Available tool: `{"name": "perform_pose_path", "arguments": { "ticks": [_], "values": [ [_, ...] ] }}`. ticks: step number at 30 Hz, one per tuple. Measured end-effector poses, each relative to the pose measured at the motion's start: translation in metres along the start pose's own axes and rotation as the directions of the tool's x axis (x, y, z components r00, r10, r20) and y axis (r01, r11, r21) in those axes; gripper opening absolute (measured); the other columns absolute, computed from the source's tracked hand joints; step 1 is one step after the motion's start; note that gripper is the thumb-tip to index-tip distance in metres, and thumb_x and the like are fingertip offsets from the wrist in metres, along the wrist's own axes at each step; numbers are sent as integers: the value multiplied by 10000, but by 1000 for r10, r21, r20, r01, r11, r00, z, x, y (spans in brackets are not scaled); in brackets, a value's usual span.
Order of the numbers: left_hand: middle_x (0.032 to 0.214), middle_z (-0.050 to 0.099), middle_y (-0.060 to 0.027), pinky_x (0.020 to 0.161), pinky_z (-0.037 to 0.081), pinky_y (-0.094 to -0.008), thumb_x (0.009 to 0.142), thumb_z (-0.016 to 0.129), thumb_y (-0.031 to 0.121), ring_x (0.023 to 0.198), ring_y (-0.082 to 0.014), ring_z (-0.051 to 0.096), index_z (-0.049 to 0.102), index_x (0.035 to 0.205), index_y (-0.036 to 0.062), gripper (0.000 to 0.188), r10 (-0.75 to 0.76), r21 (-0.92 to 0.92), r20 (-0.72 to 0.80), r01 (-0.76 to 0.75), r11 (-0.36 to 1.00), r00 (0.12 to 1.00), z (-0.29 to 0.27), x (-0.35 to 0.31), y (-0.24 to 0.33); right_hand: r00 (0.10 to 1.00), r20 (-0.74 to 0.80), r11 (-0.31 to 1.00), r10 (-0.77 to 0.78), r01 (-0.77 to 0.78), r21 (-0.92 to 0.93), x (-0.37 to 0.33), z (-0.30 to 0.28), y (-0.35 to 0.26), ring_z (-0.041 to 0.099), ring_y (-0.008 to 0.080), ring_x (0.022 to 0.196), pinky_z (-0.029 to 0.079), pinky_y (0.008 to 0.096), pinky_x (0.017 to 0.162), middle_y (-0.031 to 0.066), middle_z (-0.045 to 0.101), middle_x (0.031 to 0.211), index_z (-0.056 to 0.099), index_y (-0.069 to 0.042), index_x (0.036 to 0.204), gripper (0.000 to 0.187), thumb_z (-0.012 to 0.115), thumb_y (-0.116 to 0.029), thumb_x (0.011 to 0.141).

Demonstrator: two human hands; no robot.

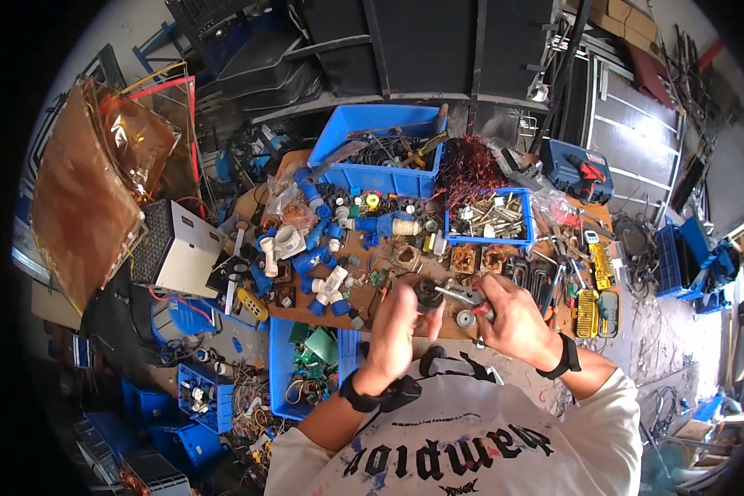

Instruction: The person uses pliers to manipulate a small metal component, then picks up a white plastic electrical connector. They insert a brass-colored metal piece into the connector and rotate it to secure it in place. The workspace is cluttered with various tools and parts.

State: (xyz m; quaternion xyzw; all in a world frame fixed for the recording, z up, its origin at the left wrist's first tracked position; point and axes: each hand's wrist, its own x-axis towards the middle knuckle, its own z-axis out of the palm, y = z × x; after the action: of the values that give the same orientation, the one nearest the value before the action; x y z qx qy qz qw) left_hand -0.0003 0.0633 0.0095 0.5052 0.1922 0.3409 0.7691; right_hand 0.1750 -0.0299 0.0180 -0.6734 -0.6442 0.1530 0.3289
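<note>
Above the near edge of the workbench (pixel 360 277), my left hand (pixel 393 331) is closed around a small black round part (pixel 427 291). My right hand (pixel 508 318) grips a silver metal hand tool (pixel 463 295) whose exact kind I cannot make out. The tool's narrow end points left and meets the black part, or comes very close to it. A small silver ring-shaped piece (pixel 466 318) lies on the bench just below the tool. Dark straps circle both of my wrists.
A large blue crate (pixel 380 178) of tools stands at the back, beside a smaller blue tray (pixel 492 242) of metal pieces. White and blue pipe fittings (pixel 331 285) crowd the left. Pliers and drivers lie right. A blue bin (pixel 285 364) of circuit boards sits below the near edge.
</note>
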Motion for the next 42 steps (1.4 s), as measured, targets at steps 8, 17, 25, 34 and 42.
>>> {"name": "perform_pose_path", "arguments": {
  "ticks": [8, 17, 25, 34, 42],
  "values": [
    [993, 613, -90, 644, 453, -238, 964, 494, 504, 705, -161, 605, 448, 1230, -8, 579, 83, 52, -37, -81, 995, 996, -1, -3, -11, 999, 34, 999, 20, -21, 31, -2, -7, -1, 610, 399, 779, 496, 461, 667, 187, 591, 848, 501, -15, 939, 262, 642, -10, 719],
    [1010, 621, -103, 686, 491, -283, 990, 535, 232, 770, -149, 602, 505, 1198, -20, 328, 39, -25, 24, -39, 999, 999, -3, -4, -26, 999, 36, 997, 18, -20, 69, -3, -6, 10, 596, 438, 730, 471, 485, 617, 224, 590, 839, 503, -15, 950, 231, 640, -60, 770],
    [1006, 617, -86, 634, 444, -252, 979, 535, 272, 710, -115, 557, 450, 1265, -11, 411, -43, -69, 73, 48, 997, 996, 3, -10, -13, 998, 70, 998, 11, -16, 67, -4, -8, 11, 606, 442, 762, 481, 481, 644, 231, 603, 855, 505, -12, 928, 232, 645, -52, 748],
    [687, 517, -33, 559, 372, -261, 1002, 357, 503, 552, -139, 477, 552, 1130, 11, 545, -301, -454, 291, 408, 792, 908, -8, -1, -8, 998, 56, 999, -18, 16, 50, -2, -14, 3, 608, 426, 759, 490, 461, 646, 213, 600, 830, 515, -8, 931, 248, 652, -40, 726],
    [784, 576, -104, 603, 466, -295, 954, 367, 539, 679, -209, 598, 544, 1058, 10, 567, -279, -188, 130, 300, 935, 951, 7, 11, -13, 999, 33, 995, -15, 12, 94, 0, -14, 15, 603, 433, 744, 479, 464, 633, 215, 593, 829, 506, -7, 1007, 299, 639, -18, 740]
  ]
}}
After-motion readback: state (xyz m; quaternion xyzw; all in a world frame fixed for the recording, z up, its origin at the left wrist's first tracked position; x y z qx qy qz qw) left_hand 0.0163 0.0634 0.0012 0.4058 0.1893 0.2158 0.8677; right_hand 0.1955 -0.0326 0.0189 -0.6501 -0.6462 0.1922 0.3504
